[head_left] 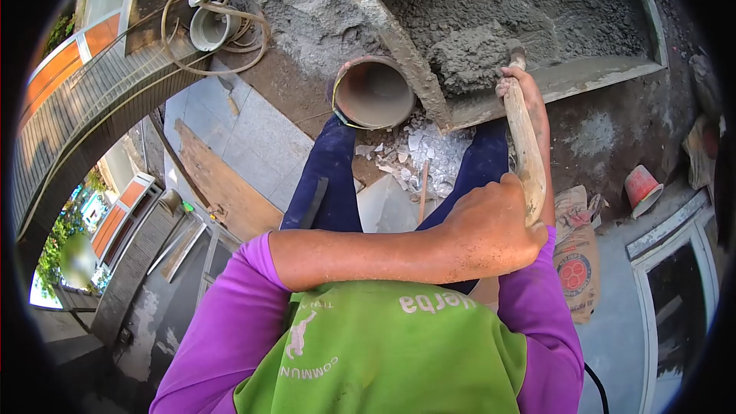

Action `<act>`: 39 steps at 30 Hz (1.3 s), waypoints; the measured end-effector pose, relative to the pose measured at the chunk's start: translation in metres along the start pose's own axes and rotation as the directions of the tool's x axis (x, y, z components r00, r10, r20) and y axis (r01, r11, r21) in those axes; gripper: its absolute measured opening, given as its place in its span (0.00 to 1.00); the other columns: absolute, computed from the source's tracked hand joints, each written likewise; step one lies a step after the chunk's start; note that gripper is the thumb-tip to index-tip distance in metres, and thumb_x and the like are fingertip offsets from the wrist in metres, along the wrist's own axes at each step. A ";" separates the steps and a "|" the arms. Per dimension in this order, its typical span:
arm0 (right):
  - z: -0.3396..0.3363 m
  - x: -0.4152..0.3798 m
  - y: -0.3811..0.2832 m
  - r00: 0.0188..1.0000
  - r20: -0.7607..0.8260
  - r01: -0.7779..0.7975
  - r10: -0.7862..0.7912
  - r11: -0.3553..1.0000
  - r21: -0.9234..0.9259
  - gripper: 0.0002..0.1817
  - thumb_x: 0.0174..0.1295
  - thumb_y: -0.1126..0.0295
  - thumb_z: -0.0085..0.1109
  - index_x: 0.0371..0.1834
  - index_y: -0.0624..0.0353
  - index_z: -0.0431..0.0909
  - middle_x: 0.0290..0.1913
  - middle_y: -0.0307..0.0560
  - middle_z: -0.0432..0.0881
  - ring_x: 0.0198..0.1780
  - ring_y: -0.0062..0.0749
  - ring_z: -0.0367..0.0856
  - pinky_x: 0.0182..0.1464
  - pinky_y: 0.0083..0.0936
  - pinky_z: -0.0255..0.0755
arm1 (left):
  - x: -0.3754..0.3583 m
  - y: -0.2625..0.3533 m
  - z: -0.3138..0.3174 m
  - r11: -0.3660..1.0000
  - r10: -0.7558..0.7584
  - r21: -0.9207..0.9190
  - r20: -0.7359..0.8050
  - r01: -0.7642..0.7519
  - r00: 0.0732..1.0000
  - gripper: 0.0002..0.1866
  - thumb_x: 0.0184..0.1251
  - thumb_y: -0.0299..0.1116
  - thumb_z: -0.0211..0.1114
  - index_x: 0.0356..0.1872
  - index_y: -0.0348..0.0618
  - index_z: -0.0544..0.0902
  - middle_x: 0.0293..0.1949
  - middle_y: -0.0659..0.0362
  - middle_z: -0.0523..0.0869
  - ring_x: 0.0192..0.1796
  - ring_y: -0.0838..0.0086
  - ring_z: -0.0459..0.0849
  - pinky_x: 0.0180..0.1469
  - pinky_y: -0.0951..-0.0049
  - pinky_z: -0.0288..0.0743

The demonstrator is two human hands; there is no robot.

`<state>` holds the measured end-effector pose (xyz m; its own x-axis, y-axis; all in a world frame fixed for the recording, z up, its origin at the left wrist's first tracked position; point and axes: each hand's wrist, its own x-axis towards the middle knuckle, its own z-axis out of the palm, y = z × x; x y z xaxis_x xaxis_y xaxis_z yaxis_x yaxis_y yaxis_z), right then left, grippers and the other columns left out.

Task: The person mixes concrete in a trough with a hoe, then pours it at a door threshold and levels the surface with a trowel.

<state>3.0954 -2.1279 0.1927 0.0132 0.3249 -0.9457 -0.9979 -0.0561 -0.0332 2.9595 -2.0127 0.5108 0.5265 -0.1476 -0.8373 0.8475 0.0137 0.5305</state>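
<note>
A thick, slightly curved wooden handle of a hoe (525, 138) runs from my chest out to a mixing trough (552, 80). My left hand (494, 222) wraps round the near end of this handle, its forearm crossing in front of my body. Farther along, close to the trough's near wall, my right hand (520, 84) grips the same handle. Wet grey mortar (483, 54) fills much of the trough, and the blade is hidden at the mortar. A round bucket (374, 93), coated with grey inside, stands left of the trough, just beyond my left leg.
Broken white rubble (418, 149) lies between my legs. To the left are a smaller bucket (213, 28), a coiled hose (257, 46) and a wooden plank (222, 176). A cement bag (575, 261), a red pail (642, 190) and a white frame (644, 307) lie right.
</note>
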 end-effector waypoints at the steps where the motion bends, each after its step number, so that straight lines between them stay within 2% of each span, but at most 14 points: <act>1: 0.012 -0.017 0.003 0.999 0.007 0.034 -0.034 0.999 0.014 0.11 0.64 0.74 0.59 0.32 0.56 0.64 0.20 0.38 0.70 0.17 0.25 0.69 0.21 0.22 0.69 | -0.010 0.000 -0.003 1.000 0.020 -0.011 0.011 -0.020 1.000 0.26 0.62 0.39 0.63 0.42 0.16 0.72 0.31 0.31 0.83 0.38 0.40 0.88 0.44 0.51 0.81; 6: 0.027 -0.040 0.030 1.000 0.000 -0.016 0.016 0.998 0.057 0.10 0.65 0.74 0.58 0.31 0.56 0.65 0.20 0.39 0.70 0.18 0.25 0.68 0.22 0.22 0.70 | -0.083 -0.011 -0.038 0.998 0.029 -0.063 0.115 -0.021 0.993 0.26 0.61 0.39 0.63 0.43 0.16 0.72 0.31 0.31 0.83 0.39 0.40 0.88 0.42 0.50 0.80; 9: 0.056 -0.068 0.067 0.999 -0.033 0.031 -0.029 0.997 0.063 0.09 0.64 0.74 0.57 0.31 0.56 0.66 0.20 0.40 0.70 0.19 0.26 0.68 0.23 0.26 0.70 | -0.135 -0.049 -0.056 0.995 0.097 -0.012 0.073 -0.096 0.993 0.26 0.61 0.40 0.64 0.42 0.18 0.72 0.29 0.32 0.83 0.36 0.40 0.87 0.40 0.51 0.80; 11: 0.077 -0.082 0.103 0.995 -0.089 0.060 -0.048 0.988 0.141 0.07 0.62 0.74 0.56 0.30 0.56 0.67 0.21 0.41 0.68 0.19 0.29 0.67 0.25 0.30 0.70 | -0.176 -0.073 -0.081 0.998 0.023 0.050 0.126 -0.030 0.992 0.26 0.61 0.40 0.65 0.43 0.20 0.72 0.28 0.34 0.83 0.35 0.42 0.86 0.40 0.51 0.79; 13: 0.099 -0.097 0.148 0.993 -0.073 0.100 -0.091 0.985 0.138 0.07 0.61 0.74 0.55 0.29 0.56 0.67 0.22 0.41 0.68 0.23 0.31 0.69 0.29 0.33 0.71 | -0.215 -0.106 -0.112 0.994 0.026 0.096 0.180 -0.044 0.983 0.24 0.61 0.41 0.66 0.45 0.27 0.73 0.28 0.39 0.84 0.34 0.44 0.86 0.39 0.52 0.78; 15: 0.129 -0.105 0.200 0.990 -0.087 0.120 -0.107 0.979 0.166 0.07 0.61 0.74 0.54 0.27 0.56 0.67 0.24 0.42 0.69 0.27 0.33 0.71 0.35 0.37 0.73 | -0.246 -0.155 -0.146 0.978 -0.053 0.207 0.238 0.003 0.970 0.22 0.59 0.40 0.68 0.47 0.34 0.75 0.30 0.45 0.85 0.34 0.47 0.86 0.37 0.53 0.77; 17: 0.154 -0.093 0.253 0.996 -0.085 0.053 -0.033 0.965 0.257 0.07 0.62 0.74 0.54 0.28 0.57 0.67 0.25 0.43 0.69 0.29 0.36 0.72 0.40 0.42 0.75 | -0.265 -0.232 -0.172 0.959 -0.056 0.284 0.154 0.010 0.986 0.20 0.55 0.37 0.67 0.48 0.41 0.76 0.30 0.49 0.85 0.35 0.49 0.85 0.38 0.54 0.75; 21: 0.181 -0.036 0.341 0.997 -0.053 0.073 -0.061 0.962 0.264 0.06 0.61 0.75 0.56 0.35 0.63 0.69 0.28 0.46 0.70 0.31 0.41 0.76 0.47 0.49 0.79 | -0.253 -0.412 -0.195 0.856 -0.120 0.493 -0.102 0.155 0.988 0.20 0.52 0.30 0.66 0.49 0.47 0.77 0.39 0.52 0.83 0.50 0.54 0.79 0.52 0.55 0.69; 23: 0.177 -0.001 0.371 0.997 -0.013 0.080 -0.079 0.970 0.230 0.06 0.62 0.76 0.56 0.37 0.64 0.69 0.31 0.48 0.72 0.33 0.43 0.78 0.47 0.49 0.80 | -0.231 -0.490 -0.196 0.834 -0.038 0.532 -0.211 0.148 0.977 0.18 0.54 0.30 0.67 0.47 0.48 0.76 0.40 0.53 0.84 0.51 0.56 0.79 0.54 0.56 0.66; 26: 0.178 0.027 0.398 0.994 -0.045 0.110 -0.103 0.976 0.191 0.05 0.64 0.76 0.55 0.38 0.66 0.70 0.34 0.51 0.75 0.36 0.46 0.81 0.46 0.48 0.81 | -0.212 -0.555 -0.189 0.812 -0.017 0.549 -0.321 0.200 0.947 0.17 0.55 0.30 0.68 0.46 0.49 0.76 0.40 0.55 0.84 0.52 0.57 0.79 0.55 0.57 0.65; 30: 0.183 0.012 0.403 0.998 -0.014 0.064 -0.063 0.983 0.171 0.05 0.65 0.75 0.55 0.38 0.67 0.72 0.35 0.51 0.77 0.38 0.46 0.82 0.48 0.46 0.81 | -0.222 -0.573 -0.183 0.787 -0.019 0.569 -0.362 0.237 0.932 0.18 0.54 0.30 0.70 0.46 0.47 0.77 0.40 0.54 0.84 0.51 0.57 0.79 0.55 0.57 0.65; 35: 0.191 -0.070 0.326 0.998 0.023 0.058 -0.064 0.977 0.207 0.04 0.64 0.76 0.56 0.36 0.66 0.73 0.35 0.50 0.77 0.39 0.44 0.82 0.51 0.46 0.81 | -0.252 -0.435 -0.180 0.745 0.099 0.665 -0.176 0.045 0.979 0.20 0.51 0.31 0.72 0.46 0.43 0.77 0.42 0.51 0.82 0.49 0.55 0.78 0.56 0.57 0.66; 37: 0.173 -0.097 0.269 0.985 0.029 0.162 -0.169 0.973 0.165 0.04 0.64 0.76 0.56 0.35 0.65 0.73 0.33 0.50 0.76 0.38 0.43 0.82 0.50 0.46 0.81 | -0.229 -0.378 -0.165 0.756 0.162 0.653 -0.125 -0.041 0.979 0.22 0.50 0.32 0.73 0.46 0.42 0.77 0.42 0.50 0.82 0.52 0.54 0.78 0.57 0.56 0.66; 39: 0.147 -0.109 0.198 0.955 -0.030 0.295 -0.294 0.944 0.146 0.06 0.64 0.73 0.56 0.34 0.64 0.73 0.29 0.48 0.75 0.32 0.42 0.81 0.44 0.48 0.82 | -0.178 -0.322 -0.139 0.780 0.319 0.597 -0.124 -0.186 0.940 0.21 0.50 0.32 0.72 0.46 0.41 0.77 0.42 0.50 0.82 0.51 0.53 0.79 0.57 0.55 0.68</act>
<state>2.8874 -2.0355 0.3366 0.3080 0.2986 -0.9033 -0.9476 0.1807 -0.2633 2.6026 -1.8530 0.4707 0.7734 -0.0118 -0.6338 0.5233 -0.5523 0.6490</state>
